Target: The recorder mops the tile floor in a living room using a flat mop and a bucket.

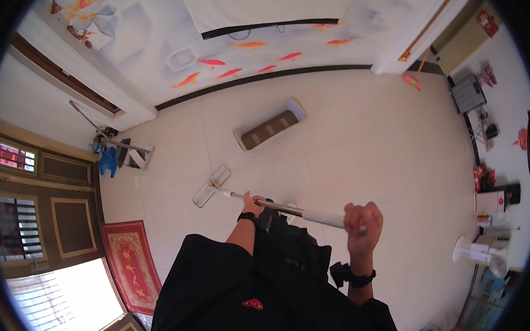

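A flat mop point(205, 195) rests its white rectangular head on the pale tiled floor, left of the middle. Its metal pole slants from there across my front, ending in a white grip point(325, 218). Lower down the pole, my left hand point(253, 204) is wrapped round the metal part. My right hand point(364, 223) is closed over the top end of the white grip. Beyond the mop stands a long white tub point(263, 115) with something flat and brown inside; whether that is liquid or cloth I cannot tell. The underside of the mop head is hidden.
A red patterned mat point(132, 268) lies by the brown door point(47, 237) at the left. Farther up that side are a blue bag point(108, 160) and a long-handled tool. A pink broom point(412, 82) leans far right; a white fan point(479, 253) and boxes line the right wall.
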Action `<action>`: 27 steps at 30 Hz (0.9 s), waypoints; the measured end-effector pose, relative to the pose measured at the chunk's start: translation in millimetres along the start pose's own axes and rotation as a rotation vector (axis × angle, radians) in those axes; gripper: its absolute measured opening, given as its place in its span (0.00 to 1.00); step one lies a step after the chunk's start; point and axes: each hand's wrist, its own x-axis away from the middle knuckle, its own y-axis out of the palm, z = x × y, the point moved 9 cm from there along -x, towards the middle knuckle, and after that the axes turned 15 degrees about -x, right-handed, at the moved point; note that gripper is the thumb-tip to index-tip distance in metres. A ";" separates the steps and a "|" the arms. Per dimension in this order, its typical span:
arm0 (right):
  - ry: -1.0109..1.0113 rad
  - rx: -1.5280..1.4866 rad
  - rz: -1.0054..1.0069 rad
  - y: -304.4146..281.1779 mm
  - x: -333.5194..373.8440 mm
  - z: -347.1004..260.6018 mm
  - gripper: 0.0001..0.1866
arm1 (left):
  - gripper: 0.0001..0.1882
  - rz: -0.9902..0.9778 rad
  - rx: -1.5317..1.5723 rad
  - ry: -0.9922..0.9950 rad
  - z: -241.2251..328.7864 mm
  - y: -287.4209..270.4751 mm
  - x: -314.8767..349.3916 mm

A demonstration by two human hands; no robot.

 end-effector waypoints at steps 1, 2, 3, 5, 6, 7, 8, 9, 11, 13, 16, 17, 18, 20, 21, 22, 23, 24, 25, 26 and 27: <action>0.036 -0.033 -0.099 13.4 -20.4 5.1 0.18 | 0.17 0.044 -0.029 0.063 2.9 21.0 6.8; 0.082 -0.028 -0.132 28.2 -34.7 11.1 0.20 | 0.18 0.089 -0.040 0.140 16.0 29.4 9.8; 0.120 -0.061 -0.201 42.9 -52.1 15.2 0.21 | 0.20 0.032 0.042 0.083 26.5 40.0 -1.0; 0.172 -0.077 -0.260 64.9 -81.1 24.2 0.21 | 0.21 0.022 0.106 0.137 40.9 64.6 -5.9; 0.173 -0.076 -0.280 75.4 -99.0 27.7 0.21 | 0.21 0.005 0.154 0.191 45.3 79.1 -9.9; 0.159 -0.075 -0.310 85.0 -122.9 34.7 0.21 | 0.19 0.096 0.024 0.305 53.7 85.7 -15.0; 0.166 -0.067 -0.350 98.1 -144.8 39.8 0.21 | 0.19 0.056 0.182 0.257 69.6 80.4 -39.0; 0.264 -0.086 -0.209 86.8 -169.1 53.4 0.21 | 0.19 0.015 0.353 0.206 68.1 97.3 -53.3; 0.427 -0.177 -0.061 89.9 -211.9 85.5 0.20 | 0.19 0.117 0.155 0.497 117.7 68.2 -90.2; 0.459 -0.155 0.006 82.5 -248.5 98.8 0.20 | 0.18 0.098 0.292 0.508 110.4 125.7 -81.1; 0.495 -0.186 0.079 86.5 -290.5 111.7 0.20 | 0.16 0.098 0.618 0.405 111.4 176.4 -92.9; 0.527 -0.166 0.056 92.8 -303.2 114.8 0.20 | 0.15 0.122 0.558 0.402 112.6 186.3 -104.6; 0.527 -0.181 0.083 93.6 -314.6 117.4 0.19 | 0.15 0.161 0.490 0.399 114.5 188.4 -107.2; 0.544 -0.188 0.112 91.0 -339.6 120.6 0.19 | 0.13 0.203 0.452 0.404 111.2 208.0 -109.2; 0.557 -0.213 0.119 88.2 -356.3 124.1 0.19 | 0.12 0.215 0.381 0.414 116.6 226.6 -112.1; 0.568 -0.239 0.129 84.8 -372.4 127.4 0.18 | 0.12 0.223 0.392 0.420 121.9 241.6 -113.1; 0.571 -0.268 0.129 81.2 -387.2 128.8 0.18 | 0.11 0.234 0.322 0.404 123.5 256.0 -116.2; 0.580 -0.266 0.132 77.0 -401.2 130.2 0.18 | 0.12 0.245 0.251 0.387 123.7 271.7 -119.3; 0.563 -0.273 0.145 72.1 -416.1 129.4 0.17 | 0.14 0.260 0.228 0.400 126.9 287.5 -122.2; 0.547 -0.278 0.158 66.3 -431.0 128.2 0.17 | 0.14 0.268 0.231 0.398 125.6 307.5 -122.6; 0.554 -0.277 0.160 62.0 -445.3 127.8 0.17 | 0.15 0.283 0.193 0.446 128.2 329.2 -121.4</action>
